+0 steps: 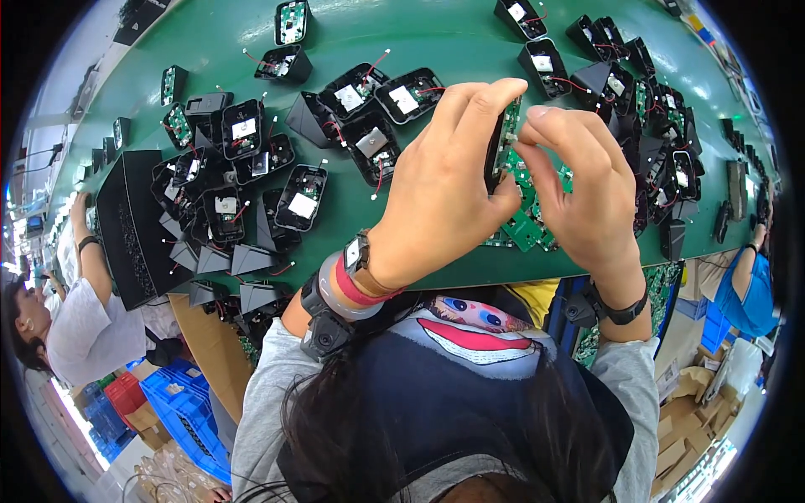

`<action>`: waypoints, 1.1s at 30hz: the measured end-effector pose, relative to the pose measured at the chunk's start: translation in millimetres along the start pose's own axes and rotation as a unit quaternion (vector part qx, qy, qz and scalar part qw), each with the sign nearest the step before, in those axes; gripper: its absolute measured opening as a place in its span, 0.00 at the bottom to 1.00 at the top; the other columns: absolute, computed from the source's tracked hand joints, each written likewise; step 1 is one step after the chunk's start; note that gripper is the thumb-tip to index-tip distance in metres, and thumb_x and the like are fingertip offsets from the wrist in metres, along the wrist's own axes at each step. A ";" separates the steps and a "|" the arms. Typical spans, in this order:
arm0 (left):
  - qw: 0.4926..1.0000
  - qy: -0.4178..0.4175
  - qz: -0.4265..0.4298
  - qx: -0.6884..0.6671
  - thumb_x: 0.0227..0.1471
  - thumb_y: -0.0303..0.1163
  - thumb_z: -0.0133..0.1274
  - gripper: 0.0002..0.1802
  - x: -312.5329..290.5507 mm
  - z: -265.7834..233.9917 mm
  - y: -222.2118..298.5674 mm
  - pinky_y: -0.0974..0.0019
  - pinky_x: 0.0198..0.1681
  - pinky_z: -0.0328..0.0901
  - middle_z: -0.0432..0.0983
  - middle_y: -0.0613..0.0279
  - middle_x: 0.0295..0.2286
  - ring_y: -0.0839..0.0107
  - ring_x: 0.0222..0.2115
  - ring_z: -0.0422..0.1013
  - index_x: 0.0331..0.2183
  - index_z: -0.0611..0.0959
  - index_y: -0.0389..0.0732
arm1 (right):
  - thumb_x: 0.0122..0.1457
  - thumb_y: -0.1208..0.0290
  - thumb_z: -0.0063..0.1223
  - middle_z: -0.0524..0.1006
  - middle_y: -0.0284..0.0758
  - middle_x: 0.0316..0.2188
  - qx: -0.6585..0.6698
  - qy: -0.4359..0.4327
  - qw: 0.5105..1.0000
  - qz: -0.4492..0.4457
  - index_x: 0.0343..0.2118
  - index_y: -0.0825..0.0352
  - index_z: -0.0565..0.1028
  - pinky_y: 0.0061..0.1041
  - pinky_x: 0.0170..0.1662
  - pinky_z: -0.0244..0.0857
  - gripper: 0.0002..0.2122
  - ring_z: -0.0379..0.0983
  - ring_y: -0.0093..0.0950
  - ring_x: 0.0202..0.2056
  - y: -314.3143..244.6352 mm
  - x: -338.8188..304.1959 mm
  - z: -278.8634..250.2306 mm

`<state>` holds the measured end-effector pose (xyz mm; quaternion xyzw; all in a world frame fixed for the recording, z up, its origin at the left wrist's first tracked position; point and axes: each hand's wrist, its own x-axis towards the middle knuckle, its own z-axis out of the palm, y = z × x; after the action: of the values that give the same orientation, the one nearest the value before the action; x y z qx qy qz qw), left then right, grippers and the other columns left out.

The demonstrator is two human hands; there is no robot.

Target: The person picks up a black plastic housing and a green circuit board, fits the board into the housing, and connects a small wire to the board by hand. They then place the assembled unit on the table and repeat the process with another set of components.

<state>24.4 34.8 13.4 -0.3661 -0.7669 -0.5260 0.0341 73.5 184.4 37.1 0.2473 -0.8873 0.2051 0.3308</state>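
My left hand [440, 189] is closed around a black plastic housing [495, 155], held on edge above the table. Set in the side of the housing that faces right is a green circuit board [511, 126]. From the right, my right hand [587, 180] reaches in with thumb and fingers pinched together against that board. Whatever lies between those fingertips is too small to make out. Below both hands, loose green circuit boards [524, 230] lie in a heap near the table's front edge, partly covered by my hands.
Black housings [243, 130] with red wires crowd the green table [352, 247] on the left, with more piled at right [671, 159]. A large black box [134, 226] stands at the left edge. Other people sit at both sides. Blue crates [189, 411] are on the floor.
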 end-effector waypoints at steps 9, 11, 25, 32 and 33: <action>0.999 -0.038 -0.019 -0.004 0.31 0.21 0.55 0.36 -1.3 -0.2 -2.6 0.63 0.42 0.65 0.68 0.52 0.40 0.53 0.38 0.68 0.49 0.69 0.38 | 0.44 0.87 0.59 0.77 0.34 0.30 0.060 -0.051 0.993 0.088 0.47 0.69 0.64 0.24 0.38 0.68 0.25 0.74 0.28 0.31 5.7 3.0 -4.4; 0.999 -0.040 -0.024 -0.011 0.31 0.22 0.55 0.36 -1.4 0.3 -3.7 0.64 0.43 0.65 0.68 0.53 0.40 0.56 0.38 0.69 0.49 0.69 0.38 | 0.45 0.87 0.58 0.77 0.32 0.27 0.099 -0.057 0.982 0.151 0.48 0.70 0.63 0.22 0.38 0.67 0.25 0.72 0.23 0.31 5.1 3.5 -4.5; 0.956 -0.061 -0.097 -0.272 0.36 0.25 0.62 0.41 1.4 -1.6 -7.6 0.70 0.50 0.59 0.65 0.59 0.42 0.73 0.44 0.64 0.53 0.62 0.38 | 0.48 0.83 0.56 0.74 0.34 0.29 0.180 0.007 0.940 0.290 0.31 0.72 0.75 0.17 0.32 0.61 0.06 0.68 0.21 0.29 -4.5 -6.6 -4.4; 0.939 -0.052 -0.113 -0.321 0.36 0.25 0.63 0.42 2.7 -0.6 -3.2 0.71 0.48 0.61 0.66 0.58 0.42 0.72 0.44 0.65 0.53 0.62 0.36 | 0.51 0.84 0.54 0.73 0.34 0.32 0.173 0.041 0.944 0.279 0.32 0.73 0.74 0.16 0.34 0.62 0.05 0.68 0.19 0.32 -11.9 -12.9 -1.9; 0.947 -0.058 -0.100 -0.301 0.36 0.25 0.62 0.42 2.3 -1.3 -4.9 0.71 0.49 0.61 0.66 0.57 0.43 0.72 0.44 0.64 0.54 0.61 0.36 | 0.52 0.83 0.53 0.73 0.34 0.33 0.222 0.046 0.920 0.319 0.32 0.74 0.74 0.16 0.35 0.62 0.05 0.68 0.19 0.32 -13.6 -13.5 -1.9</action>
<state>19.3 34.0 11.2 -0.3107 -0.6061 -0.7109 -0.1754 91.1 178.7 31.9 0.0083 -0.8347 0.5028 0.2244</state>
